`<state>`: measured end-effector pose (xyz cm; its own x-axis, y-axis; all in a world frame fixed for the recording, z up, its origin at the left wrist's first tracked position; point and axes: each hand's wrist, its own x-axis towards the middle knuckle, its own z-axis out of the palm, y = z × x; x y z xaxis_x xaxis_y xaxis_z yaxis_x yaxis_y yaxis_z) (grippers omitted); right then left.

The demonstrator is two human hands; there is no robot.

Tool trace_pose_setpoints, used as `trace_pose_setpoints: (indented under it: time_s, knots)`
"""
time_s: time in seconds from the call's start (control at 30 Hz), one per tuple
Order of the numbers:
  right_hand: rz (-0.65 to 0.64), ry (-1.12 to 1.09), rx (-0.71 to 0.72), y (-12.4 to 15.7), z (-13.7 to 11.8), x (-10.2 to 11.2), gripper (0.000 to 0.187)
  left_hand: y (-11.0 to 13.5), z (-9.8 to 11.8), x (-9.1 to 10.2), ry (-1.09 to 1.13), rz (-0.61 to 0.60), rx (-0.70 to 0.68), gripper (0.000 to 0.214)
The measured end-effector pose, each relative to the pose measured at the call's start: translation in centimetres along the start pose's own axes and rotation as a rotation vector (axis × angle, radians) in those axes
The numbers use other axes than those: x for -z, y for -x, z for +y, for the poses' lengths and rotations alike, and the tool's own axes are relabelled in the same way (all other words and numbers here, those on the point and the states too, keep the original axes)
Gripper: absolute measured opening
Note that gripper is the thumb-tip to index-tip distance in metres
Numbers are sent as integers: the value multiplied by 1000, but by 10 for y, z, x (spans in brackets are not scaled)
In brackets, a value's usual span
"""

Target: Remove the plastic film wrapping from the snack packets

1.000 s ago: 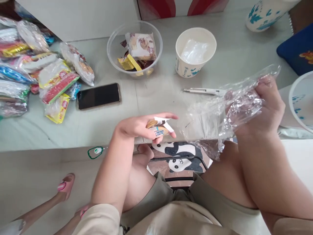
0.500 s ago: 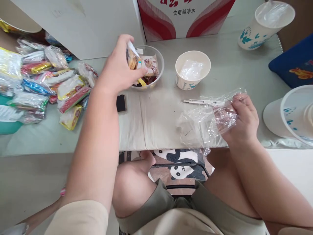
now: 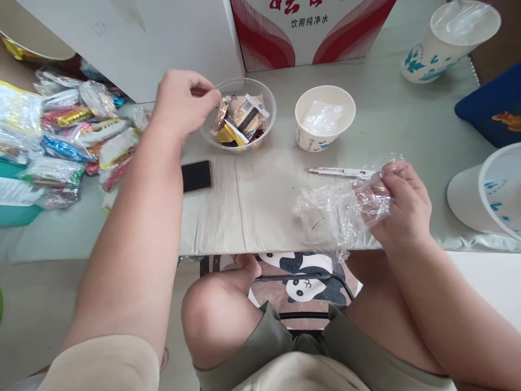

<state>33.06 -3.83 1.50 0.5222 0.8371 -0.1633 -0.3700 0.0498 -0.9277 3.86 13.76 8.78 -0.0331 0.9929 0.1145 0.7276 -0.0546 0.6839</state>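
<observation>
- The left hand [image 3: 185,103] is at the left side of the clear bowl [image 3: 272,117], its fingers loosely curled and a gap showing between thumb and forefinger.
- Nothing shows in its grasp; its thumb tip overlaps the bowl's rim in view, and whether it touches cannot be told.
- The cookie packet [image 3: 246,111], bearing a barcode, lies in the bowl on top of other wrapped snacks, beside a yellow wrapper [image 3: 230,134].
- The right hand [image 3: 407,203] pinches crumpled clear film [image 3: 337,212] between thumb and fingers.
- That film spreads leftward from the hand, low over the worktop [image 3: 260,209], and reaches its front edge.
- Just beyond the film lies a utility knife [image 3: 340,172], its right end near the right hand.
- A phone [image 3: 198,175] lies in front of the bowl, partly hidden by the left forearm.
- Right of the bowl, apart from it, stands a paper cup [image 3: 315,143] with clear plastic inside.
</observation>
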Motion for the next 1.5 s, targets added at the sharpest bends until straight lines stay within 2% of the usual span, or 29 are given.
trace_pose_setpoints:
  time_s: [0.03,0.07,0.1,0.13,0.2,0.27,0.3,0.37,0.47,0.57,0.63,0.73,0.8,0.9,0.97,1.07,1.2,1.27,1.33,1.43,1.5]
  knots:
    - [-8,-1,7,0,1,-1,19,11,5,-3,29,39,-42,14]
    - [-23,0,10,1,2,-2,19,27,11,-9,95,85,-103,15]
    - [-45,4,8,2,2,-3,19,47,18,-16,168,41,-150,17]
    - [-79,9,-3,3,3,-4,18,70,25,-26,247,-82,-216,21]
    - [-188,27,-51,8,2,-4,18,117,36,-50,354,-343,-303,41]
    - [-326,52,-103,11,1,0,17,155,41,-73,380,-492,-323,63]
    - [-378,66,-122,12,1,2,17,166,41,-83,372,-525,-294,64]
    - [-411,102,-146,9,0,9,17,176,35,-93,328,-524,-154,39]
    - [-306,171,-156,1,1,18,22,169,20,-91,431,-520,76,20]
    - [-188,221,-143,-3,6,21,36,162,11,-85,619,-409,254,13]
    - [-171,235,-131,1,11,19,44,162,10,-86,671,-311,322,12]
    - [-266,356,-141,14,16,15,65,165,6,-90,708,-240,307,14]
    - [-334,515,-123,19,16,12,71,165,-3,-91,714,-225,269,14]
    - [-331,753,-38,18,12,10,63,159,-24,-89,676,-181,231,10]
    - [-287,859,4,14,7,10,59,153,-37,-86,644,-105,225,6]
    - [-213,930,37,7,2,11,52,147,-47,-78,648,99,261,10]
    - [-98,925,91,1,-3,15,42,144,-47,-61,808,437,355,15]
    - [-91,913,47,-2,-4,17,35,143,-49,-54,896,492,355,14]
    - [-180,920,-56,-4,-6,20,30,143,-55,-50,933,375,283,13]
    - [-455,911,-156,-6,-6,25,27,146,-62,-52,852,-69,203,36]
    - [-623,882,-140,-6,-6,29,25,149,-62,-56,694,-325,235,58]
